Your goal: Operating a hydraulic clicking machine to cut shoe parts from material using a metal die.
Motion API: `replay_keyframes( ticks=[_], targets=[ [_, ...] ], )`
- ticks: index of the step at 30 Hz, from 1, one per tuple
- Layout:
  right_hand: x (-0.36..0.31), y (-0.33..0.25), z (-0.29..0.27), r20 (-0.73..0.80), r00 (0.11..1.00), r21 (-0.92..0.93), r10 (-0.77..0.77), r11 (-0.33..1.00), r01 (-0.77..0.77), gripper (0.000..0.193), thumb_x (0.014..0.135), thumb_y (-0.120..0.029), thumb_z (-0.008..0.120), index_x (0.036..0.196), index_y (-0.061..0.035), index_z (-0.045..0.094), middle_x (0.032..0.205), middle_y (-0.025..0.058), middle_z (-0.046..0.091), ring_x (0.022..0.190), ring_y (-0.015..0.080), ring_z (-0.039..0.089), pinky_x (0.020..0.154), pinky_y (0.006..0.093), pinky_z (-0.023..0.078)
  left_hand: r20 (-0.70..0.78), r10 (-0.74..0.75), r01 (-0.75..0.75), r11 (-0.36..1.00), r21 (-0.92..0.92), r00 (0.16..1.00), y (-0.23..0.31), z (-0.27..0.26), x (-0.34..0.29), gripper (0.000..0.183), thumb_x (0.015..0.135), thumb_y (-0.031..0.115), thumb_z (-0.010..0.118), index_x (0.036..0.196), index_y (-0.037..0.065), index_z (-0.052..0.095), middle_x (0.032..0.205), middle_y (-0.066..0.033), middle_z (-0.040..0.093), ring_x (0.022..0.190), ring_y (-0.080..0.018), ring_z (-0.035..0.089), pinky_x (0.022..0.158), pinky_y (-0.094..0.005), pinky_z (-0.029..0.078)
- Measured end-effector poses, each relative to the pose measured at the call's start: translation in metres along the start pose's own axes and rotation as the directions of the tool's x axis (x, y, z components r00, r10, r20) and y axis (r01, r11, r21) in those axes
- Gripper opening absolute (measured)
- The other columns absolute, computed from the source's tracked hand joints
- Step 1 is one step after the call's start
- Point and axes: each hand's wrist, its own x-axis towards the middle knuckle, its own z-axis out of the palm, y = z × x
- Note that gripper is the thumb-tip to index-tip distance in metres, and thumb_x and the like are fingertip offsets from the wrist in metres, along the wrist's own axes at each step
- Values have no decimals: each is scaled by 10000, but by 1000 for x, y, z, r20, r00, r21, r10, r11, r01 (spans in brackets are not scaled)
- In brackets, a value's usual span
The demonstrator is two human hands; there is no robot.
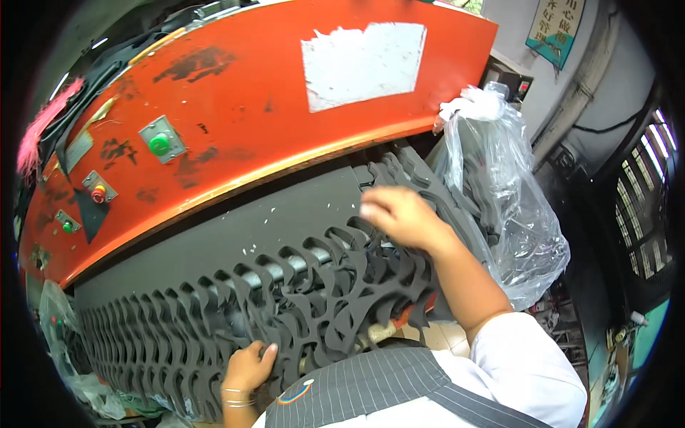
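Observation:
A dark grey foam sheet, cut through into a lattice of wavy openings, hangs bunched over the near side of the machine bed. My left hand, with thin bangles at the wrist, grips its near edge, thumb upward; some fingers are hidden by the foam. Farther off and to the right, my right hand hovers over the lattice's far edge with its fingers curled in. Whether a small piece is between those fingers cannot be made out. Uncut-looking grey foam lies flat behind the lattice, with small pale scraps on it.
An orange machine beam crosses above the bed, with a green button and a red button. Clear plastic bags holding grey foam pieces stand at the right. Another clear bag hangs at the far left.

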Motion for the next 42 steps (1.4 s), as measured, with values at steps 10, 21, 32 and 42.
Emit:
replay_keyframes(
  ticks=[10,21,32,42],
  targets=[
    [3,98,72,-4,979,-515,202,839,-175,384,917,-403,561,1038,-39,572,930,218,635,905,385,604,799,477,497,-187,488,-501,865,-24,853,121,-89,28,446,826,279,698,1183,26,613,1056,-182,673,903,-323,671,787,-379,529],
    [-66,75,-20,-90,962,783,256,615,-90,395,855,-162,726,1158,-3,528,1045,20,593,926,125,556,836,294,468,-236,627,-535,343,-772,743,249,18,123,901,933,423,598,1499,-47,78,1507,-264,253,1392,-319,307,1100,-366,318],
    [-173,67,-75,264,844,542,466,652,-530,442,747,-192,795,1113,-2,636,1044,59,612,1024,156,554,910,322,448,85,961,-728,256,-637,263,381,55,102,802,753,112,812,1410,32,358,1237,-46,541,1152,-138,479,1011,-289,380],
    [-299,87,-133,-532,660,794,531,584,170,368,686,-88,741,1003,5,577,850,115,628,828,388,687,746,462,567,-91,663,-149,30,-988,743,532,123,201,774,803,295,770,1383,4,347,1168,-192,586,1024,-319,619,937,-446,496]
  ],
)
